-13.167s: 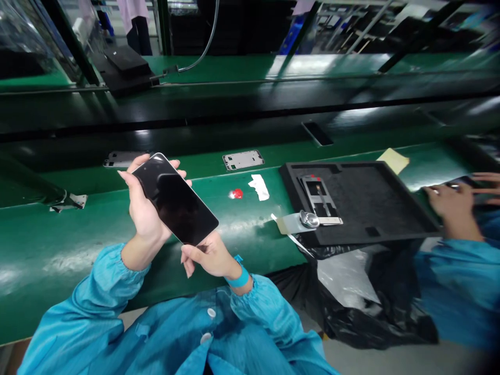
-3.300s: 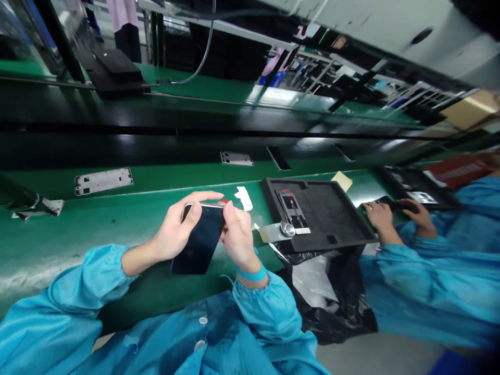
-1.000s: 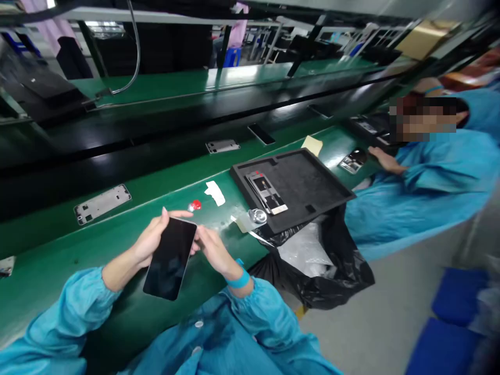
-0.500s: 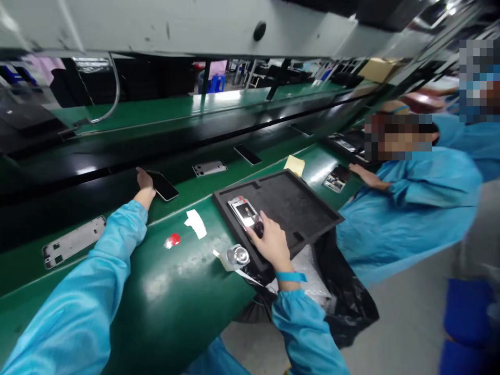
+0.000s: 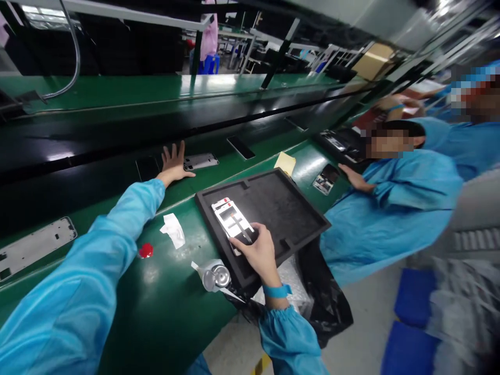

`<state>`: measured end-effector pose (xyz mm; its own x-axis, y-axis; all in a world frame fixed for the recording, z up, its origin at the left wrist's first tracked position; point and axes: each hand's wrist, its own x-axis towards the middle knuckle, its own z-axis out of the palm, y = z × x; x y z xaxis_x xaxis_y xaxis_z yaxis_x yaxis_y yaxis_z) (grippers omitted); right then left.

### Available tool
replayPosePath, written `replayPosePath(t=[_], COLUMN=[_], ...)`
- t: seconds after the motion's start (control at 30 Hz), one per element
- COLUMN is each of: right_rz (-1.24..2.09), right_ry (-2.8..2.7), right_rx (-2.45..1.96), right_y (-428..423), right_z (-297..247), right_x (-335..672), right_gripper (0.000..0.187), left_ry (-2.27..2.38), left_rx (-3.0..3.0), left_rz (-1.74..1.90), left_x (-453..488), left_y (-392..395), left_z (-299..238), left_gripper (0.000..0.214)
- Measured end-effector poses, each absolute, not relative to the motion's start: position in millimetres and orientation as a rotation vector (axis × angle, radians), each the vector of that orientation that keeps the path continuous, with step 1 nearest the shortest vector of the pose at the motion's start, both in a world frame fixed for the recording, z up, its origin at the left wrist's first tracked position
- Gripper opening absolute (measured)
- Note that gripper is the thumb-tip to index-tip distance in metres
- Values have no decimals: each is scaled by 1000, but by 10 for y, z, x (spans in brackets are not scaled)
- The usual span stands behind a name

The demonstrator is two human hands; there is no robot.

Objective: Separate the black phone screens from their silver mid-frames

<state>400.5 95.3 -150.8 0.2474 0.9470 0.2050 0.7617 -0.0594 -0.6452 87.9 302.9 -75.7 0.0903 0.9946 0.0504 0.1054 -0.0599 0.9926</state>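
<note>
My left hand (image 5: 174, 166) reaches over the far strip of the bench with its fingers spread. It lies between a dark phone panel (image 5: 147, 168) and a pale phone frame (image 5: 203, 161), whose near end it overlaps; I cannot tell if it touches either. My right hand (image 5: 258, 249) grips the lower end of an opened phone (image 5: 234, 219) between thumb and fingers, above a black foam tray (image 5: 300, 208). Another pale phone edge (image 5: 219, 203) shows just behind that phone. The phone's white inside and a red mark are visible.
Another black phone (image 5: 241, 147) and a long pale frame (image 5: 39, 247) lie on the strip. White paper (image 5: 172, 230), a red sticker (image 5: 146, 250), a metal-capped container (image 5: 216, 276) and a yellow paper (image 5: 285, 163) lie nearby. A co-worker's hand (image 5: 357, 178) is beside another opened phone (image 5: 326, 179).
My left hand has moved right, off the black phone panel toward the pale frame, and its fingers have spread. My right hand keeps the phone, now tilted to catch more light. The view has shifted.
</note>
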Motion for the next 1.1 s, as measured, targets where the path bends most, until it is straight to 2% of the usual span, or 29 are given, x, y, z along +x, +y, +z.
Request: replayPosePath(t=[0.23, 0.33, 0.4, 0.5, 0.6, 0.7, 0.77, 0.93, 1.1], right_rz=[393, 396, 393, 398, 402, 363, 327, 334, 658], right_ry=[-1506, -1485, -1474, -1454, -1398, -1311, -1262, -1239, -1368], right_rx=[-1849, -1840, -1813, -1734, -1646, -1583, -1551, -1366, -1126], right_y=[987, 999, 996, 1009, 1057, 1033, 900, 247, -271], right_z=[-1490, -1458, -1426, -1364, -1242, -985, -743, -259, -355], right_x=[3963, 3963, 3944, 3874, 3812, 3840, 3862, 3313, 2185], right_gripper=[61, 56, 53, 50, 53, 63, 68, 67, 62], left_ry=[1346, 1340, 1344, 1309, 1042, 991, 995, 670, 332], left_rx=[1645, 1749, 1804, 1749, 1106, 842, 661, 717, 775], left_rz=[1027, 1102, 1189, 1411, 1693, 1546, 1439, 1166, 890], left_x=[1047, 880, 679, 347, 79, -105, -179, -131, 48], left_y=[3272, 3154, 2926, 2383, 1690, 971, 529, -293, -536], left_z=[-652, -525, -411, -228, -68, 76, 179, 317, 31], left_gripper=[44, 62, 75, 81, 85, 57, 49, 59, 87])
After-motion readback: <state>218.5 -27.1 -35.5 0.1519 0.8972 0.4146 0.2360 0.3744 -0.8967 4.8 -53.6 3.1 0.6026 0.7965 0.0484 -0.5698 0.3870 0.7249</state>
